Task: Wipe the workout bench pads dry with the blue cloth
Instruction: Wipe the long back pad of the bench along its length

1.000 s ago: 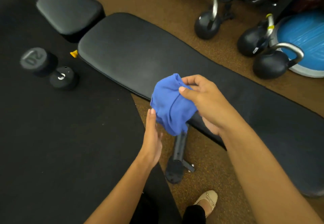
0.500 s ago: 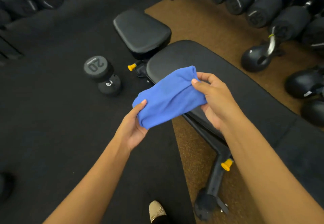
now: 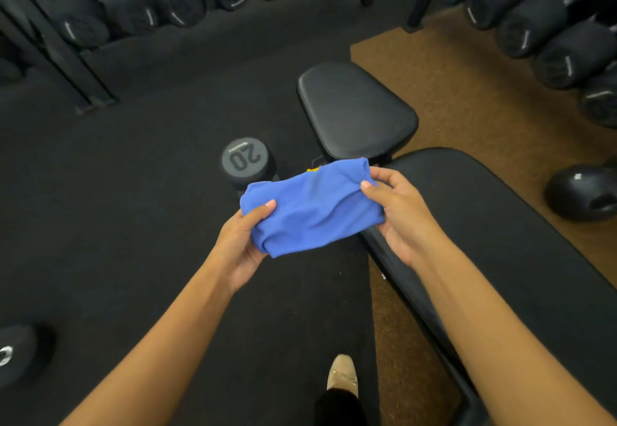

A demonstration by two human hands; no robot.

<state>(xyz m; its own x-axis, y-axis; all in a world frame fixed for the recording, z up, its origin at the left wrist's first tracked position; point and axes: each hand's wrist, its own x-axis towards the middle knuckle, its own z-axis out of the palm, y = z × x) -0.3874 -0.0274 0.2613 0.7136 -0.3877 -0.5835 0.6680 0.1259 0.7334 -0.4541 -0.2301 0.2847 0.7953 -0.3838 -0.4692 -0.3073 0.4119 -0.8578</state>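
Observation:
The blue cloth (image 3: 312, 207) is folded into a thick band and held in the air between both hands. My left hand (image 3: 245, 238) pinches its lower left end, thumb on top. My right hand (image 3: 399, 215) grips its right end. The cloth hangs above the floor, just left of the long black back pad (image 3: 507, 225) of the bench, which runs off to the lower right. The smaller black seat pad (image 3: 354, 108) lies beyond the cloth, untouched. The cloth hides the gap between the two pads.
A black dumbbell marked 20 (image 3: 245, 160) stands on the dark floor mat left of the seat pad. Racks of dumbbells (image 3: 547, 35) line the back and right. A kettlebell (image 3: 582, 195) sits on the brown floor at right. My shoe (image 3: 342, 375) is below.
My left hand came up and took hold of the cloth, which spread from a bunch into a flat band between both hands. The view swung left, bringing the seat pad to centre.

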